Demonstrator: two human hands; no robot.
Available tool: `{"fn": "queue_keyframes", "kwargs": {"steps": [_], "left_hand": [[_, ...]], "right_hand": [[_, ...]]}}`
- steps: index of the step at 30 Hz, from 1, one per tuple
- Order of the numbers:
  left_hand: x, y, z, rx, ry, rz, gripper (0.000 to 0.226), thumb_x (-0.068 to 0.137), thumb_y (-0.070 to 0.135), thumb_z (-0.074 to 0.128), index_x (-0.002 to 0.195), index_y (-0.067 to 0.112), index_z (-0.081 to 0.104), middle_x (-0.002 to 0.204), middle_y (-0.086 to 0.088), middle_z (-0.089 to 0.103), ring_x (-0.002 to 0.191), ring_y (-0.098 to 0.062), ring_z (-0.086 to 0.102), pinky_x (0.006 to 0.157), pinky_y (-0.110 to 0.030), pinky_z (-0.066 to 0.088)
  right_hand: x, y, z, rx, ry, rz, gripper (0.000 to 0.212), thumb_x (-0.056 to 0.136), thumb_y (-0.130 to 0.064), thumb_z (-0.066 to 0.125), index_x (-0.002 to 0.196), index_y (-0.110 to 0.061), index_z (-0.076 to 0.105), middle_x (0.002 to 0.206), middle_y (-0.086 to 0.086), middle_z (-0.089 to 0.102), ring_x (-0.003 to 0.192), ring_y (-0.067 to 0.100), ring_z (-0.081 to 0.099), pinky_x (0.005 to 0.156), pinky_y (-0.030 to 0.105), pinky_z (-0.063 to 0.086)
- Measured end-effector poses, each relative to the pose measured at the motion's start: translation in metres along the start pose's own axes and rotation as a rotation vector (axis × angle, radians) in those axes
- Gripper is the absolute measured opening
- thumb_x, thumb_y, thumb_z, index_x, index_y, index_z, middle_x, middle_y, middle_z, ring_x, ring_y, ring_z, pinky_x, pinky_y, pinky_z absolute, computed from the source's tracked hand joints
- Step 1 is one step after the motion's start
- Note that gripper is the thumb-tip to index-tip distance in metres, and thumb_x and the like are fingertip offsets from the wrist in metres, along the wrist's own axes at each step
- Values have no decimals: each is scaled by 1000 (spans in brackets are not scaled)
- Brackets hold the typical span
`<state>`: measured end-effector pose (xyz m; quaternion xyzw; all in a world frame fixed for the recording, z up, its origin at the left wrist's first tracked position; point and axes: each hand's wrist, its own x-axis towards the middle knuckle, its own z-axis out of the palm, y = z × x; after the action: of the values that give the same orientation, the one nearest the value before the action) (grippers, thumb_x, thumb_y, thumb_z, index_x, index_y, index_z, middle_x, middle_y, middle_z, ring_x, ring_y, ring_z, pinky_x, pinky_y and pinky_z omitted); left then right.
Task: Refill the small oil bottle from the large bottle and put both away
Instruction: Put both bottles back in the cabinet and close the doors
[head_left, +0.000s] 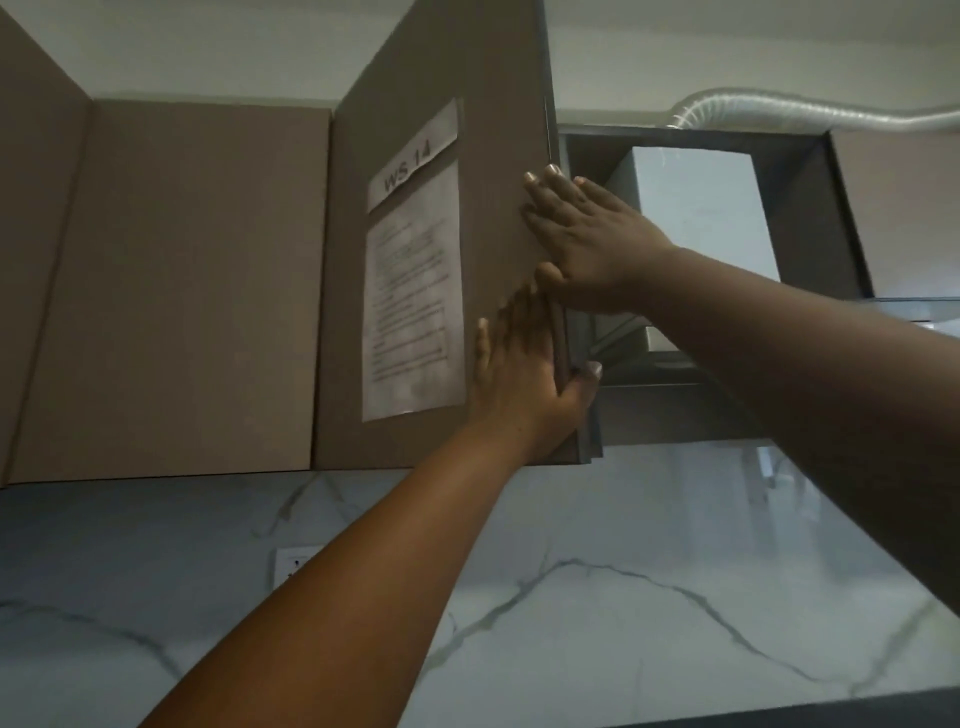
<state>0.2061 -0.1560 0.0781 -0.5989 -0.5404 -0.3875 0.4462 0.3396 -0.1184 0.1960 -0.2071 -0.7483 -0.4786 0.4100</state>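
Neither oil bottle is in view. I am looking up at a brown wall cabinet door (498, 130) that stands slightly ajar and carries taped papers, the upper one reading "WS 14" (410, 161). My left hand (524, 374) holds the door's right edge low down, fingers on the face and thumb wrapped round the edge. My right hand (587, 244) lies flat against the same edge higher up, fingers spread. What is behind the door is hidden.
More brown cabinet doors (182, 286) run to the left. A grey extractor hood (701, 218) with a ribbed silver duct (779, 111) sits to the right. A marble backsplash (623, 597) with a wall socket (293, 564) lies below.
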Motion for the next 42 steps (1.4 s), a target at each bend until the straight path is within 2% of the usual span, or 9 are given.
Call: {"fn": "queue_keyframes", "kwargs": {"steps": [3, 9, 15, 18, 23, 30, 33, 37, 42], "left_hand": [[3, -13, 36, 117, -52, 63, 98, 85, 81, 9, 157, 19, -16, 167, -3, -14, 152, -20, -17, 121, -43, -15], [20, -52, 93, 391, -131, 24, 103, 85, 83, 10, 155, 13, -17, 165, -9, -18, 152, -22, -18, 119, -41, -18], [17, -93, 130, 348, -167, -146, 110, 75, 88, 0, 152, 14, -25, 163, -7, -27, 148, -20, -27, 118, -40, -19], [16, -116, 136, 368, -175, -169, 109, 72, 91, -2, 147, 18, -31, 157, -3, -35, 143, -15, -33, 116, -37, -22], [13, -152, 140, 452, -168, -128, 104, 76, 91, 2, 143, 20, -35, 154, -1, -38, 145, -18, -34, 114, -35, -28], [6, -204, 143, 551, -158, -113, 110, 74, 91, -4, 147, 13, -28, 157, -4, -32, 149, -22, -25, 113, -34, -30], [6, -224, 145, 554, -138, -128, 109, 76, 89, 1, 148, 12, -27, 156, -3, -33, 149, -20, -27, 111, -31, -32], [8, -248, 145, 530, -103, -141, 109, 79, 84, 10, 156, 10, -15, 160, -3, -28, 148, -18, -28, 116, -34, -24], [10, -269, 152, 523, -109, -174, 112, 78, 86, 8, 157, 10, -11, 165, -8, -18, 152, -24, -17, 121, -41, -14]], "right_hand": [[-8, 19, 36, -32, -46, -15, 69, 97, -51, 19, 152, -13, 4, 161, 9, -5, 147, 22, -13, 120, 41, -3], [-20, 34, 120, 16, -98, 27, 73, 97, -57, 16, 153, -11, 1, 161, 9, -4, 147, 22, -10, 118, 39, -7], [-30, 23, 195, 48, -2, 89, 76, 95, -58, 12, 151, -9, -6, 160, 13, -8, 146, 29, -14, 119, 44, -6], [-29, 15, 218, 82, 23, 112, 76, 96, -59, 9, 151, -10, -8, 160, 12, -10, 145, 30, -17, 118, 45, -10], [-29, 0, 253, 127, 25, 148, 78, 95, -60, 7, 150, -8, -12, 159, 14, -15, 144, 30, -19, 119, 45, -9], [-25, -15, 289, 178, 37, 202, 79, 96, -60, 10, 150, -8, -12, 159, 13, -16, 145, 27, -19, 119, 42, -10], [-21, -16, 303, 204, 35, 227, 79, 96, -60, 12, 151, -8, -11, 159, 12, -15, 145, 25, -19, 118, 39, -13], [-17, -20, 321, 220, 24, 252, 78, 96, -60, 10, 151, -9, -12, 159, 12, -16, 145, 24, -20, 117, 38, -14], [-13, -31, 345, 269, 10, 324, 79, 93, -62, 4, 150, -10, -14, 159, 11, -17, 144, 23, -22, 116, 37, -15]]}}
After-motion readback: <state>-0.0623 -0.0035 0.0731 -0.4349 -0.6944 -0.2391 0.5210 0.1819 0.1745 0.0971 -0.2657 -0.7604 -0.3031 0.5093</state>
